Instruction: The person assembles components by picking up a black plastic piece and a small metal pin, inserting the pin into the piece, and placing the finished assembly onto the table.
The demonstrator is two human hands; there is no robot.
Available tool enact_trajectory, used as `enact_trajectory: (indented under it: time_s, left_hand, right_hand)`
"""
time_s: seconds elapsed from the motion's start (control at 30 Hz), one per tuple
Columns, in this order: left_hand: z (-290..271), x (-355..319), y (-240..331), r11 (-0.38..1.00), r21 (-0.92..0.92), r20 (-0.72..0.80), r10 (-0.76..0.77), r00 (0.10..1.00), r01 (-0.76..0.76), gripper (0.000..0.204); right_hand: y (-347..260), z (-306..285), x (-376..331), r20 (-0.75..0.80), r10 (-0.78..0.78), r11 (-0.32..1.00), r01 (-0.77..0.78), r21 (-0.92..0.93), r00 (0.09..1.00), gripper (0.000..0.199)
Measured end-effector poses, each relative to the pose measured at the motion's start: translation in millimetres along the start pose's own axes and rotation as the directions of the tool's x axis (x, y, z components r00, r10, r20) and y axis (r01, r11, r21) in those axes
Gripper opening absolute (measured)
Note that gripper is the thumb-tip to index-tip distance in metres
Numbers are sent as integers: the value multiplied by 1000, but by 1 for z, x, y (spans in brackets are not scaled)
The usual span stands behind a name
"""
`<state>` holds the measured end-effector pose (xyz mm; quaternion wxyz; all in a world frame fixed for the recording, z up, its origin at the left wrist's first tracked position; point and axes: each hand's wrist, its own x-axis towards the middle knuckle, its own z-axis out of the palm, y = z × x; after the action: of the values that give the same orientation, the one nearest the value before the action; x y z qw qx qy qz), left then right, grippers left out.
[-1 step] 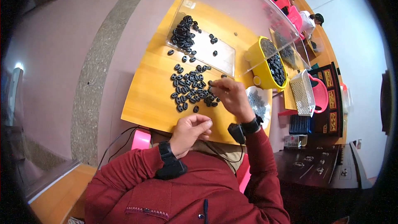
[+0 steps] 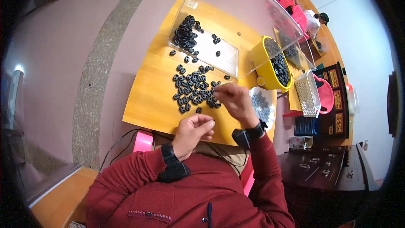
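Parts (image 2: pixel 186 90): black, look like moulded plastic, smooth, low sheen. Table (image 2: pixel 145 95): yellow-brown wood look, smooth, satin. Bin (image 2: pixel 249 12): clear plastic, glossy, slightly hazy from where I stand. Tub (image 2: pixel 260 64): yellow plastic, shiny. Dish (image 2: pixel 255 90): white, smooth; bits (image 2: pixel 261 106) in it look clear and glossy, material unclear to me. Basket (image 2: pixel 307 95): white perforated plastic. Stool (image 2: pixel 143 142): pink plastic, glossy. Sweater (image 2: pixel 185 185): maroon cloth, matt. Strap (image 2: pixel 168 153): black, matt. Floor (image 2: pixel 55 59): smooth, dull shine; strip (image 2: pixel 101 63) speckled like stone. Cabinet (image 2: pixel 295 173): dark, polished, with metal-looking fittings (image 2: pixel 314 160).
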<state>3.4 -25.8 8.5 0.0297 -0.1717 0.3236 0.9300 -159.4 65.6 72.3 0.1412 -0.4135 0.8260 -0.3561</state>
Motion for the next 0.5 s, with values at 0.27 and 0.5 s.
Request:
enact_trajectory:
  time_s: [0.27, 0.5]
  left_hand:
    - [6, 2, 1, 990, 5, -65, 137, 988, -137, 16]
    - [6, 2, -6, 992, 10, -35, 127, 991, -127, 13]
  right_hand:
    - [8, 30, -64, -46, 58, 908, -34, 418, 997, 17]
    - [6, 33, -81, -50, 78, 876, -44, 480, 996, 17]
